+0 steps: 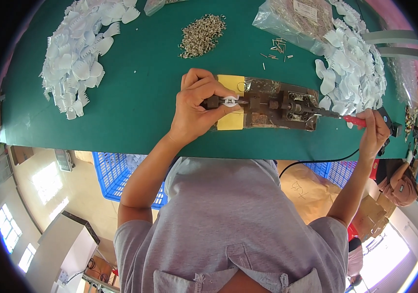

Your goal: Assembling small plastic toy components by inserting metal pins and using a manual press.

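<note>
A dark metal toggle press [294, 107] is fixed on a base plate at the middle of the green table. My right hand [375, 132] is closed around the red grip [354, 120] of its lever, to the right. At the press's left end, my left hand [196, 105] pinches a small white plastic piece [230, 101] between thumb and fingers, in line with the press's rod. My fingers hide most of the piece. A yellow sheet [229, 124] lies under that end of the press.
White toothed plastic pieces are heaped at the left [79, 58] and right [353, 63]. Small metal clips [203, 35] form a pile at the back; loose pins [278, 46] lie near a clear plastic bag [296, 19]. A blue crate [109, 176] stands below the front edge.
</note>
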Demonstrator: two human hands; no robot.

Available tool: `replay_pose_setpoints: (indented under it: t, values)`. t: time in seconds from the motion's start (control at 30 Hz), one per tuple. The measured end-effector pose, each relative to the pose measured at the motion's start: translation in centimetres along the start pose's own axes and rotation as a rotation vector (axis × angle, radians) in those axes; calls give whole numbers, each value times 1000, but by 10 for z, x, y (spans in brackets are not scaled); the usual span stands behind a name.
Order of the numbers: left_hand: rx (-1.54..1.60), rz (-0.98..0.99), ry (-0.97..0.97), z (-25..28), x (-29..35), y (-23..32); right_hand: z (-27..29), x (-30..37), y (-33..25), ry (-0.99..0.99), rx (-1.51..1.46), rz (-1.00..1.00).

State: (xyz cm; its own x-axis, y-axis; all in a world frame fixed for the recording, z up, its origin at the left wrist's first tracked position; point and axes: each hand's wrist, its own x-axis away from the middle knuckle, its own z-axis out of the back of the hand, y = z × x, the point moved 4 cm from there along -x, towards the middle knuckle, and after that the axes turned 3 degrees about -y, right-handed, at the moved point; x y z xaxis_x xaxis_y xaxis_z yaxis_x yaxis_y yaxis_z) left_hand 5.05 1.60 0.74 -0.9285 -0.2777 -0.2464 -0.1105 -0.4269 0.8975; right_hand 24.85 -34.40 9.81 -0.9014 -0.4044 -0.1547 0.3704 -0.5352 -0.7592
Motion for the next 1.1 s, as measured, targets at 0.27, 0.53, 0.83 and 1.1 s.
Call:
replay_pose_setpoints:
  t: [0.27,0.53,0.83,1.1]
  values:
    - [-12,-58,-65,0,2,2,-53,-12,-35,-21,-941,266]
    - [-14,-26,-62,-1,-2,2,-100,-3,-114,161,-20,222]
    - [-37,-135,-7,-1,-3,10,-45,-7,14,229,-1265,-100]
    - [410,-115,97,96,51,31,-50,-5,55,207,-1402,-248]
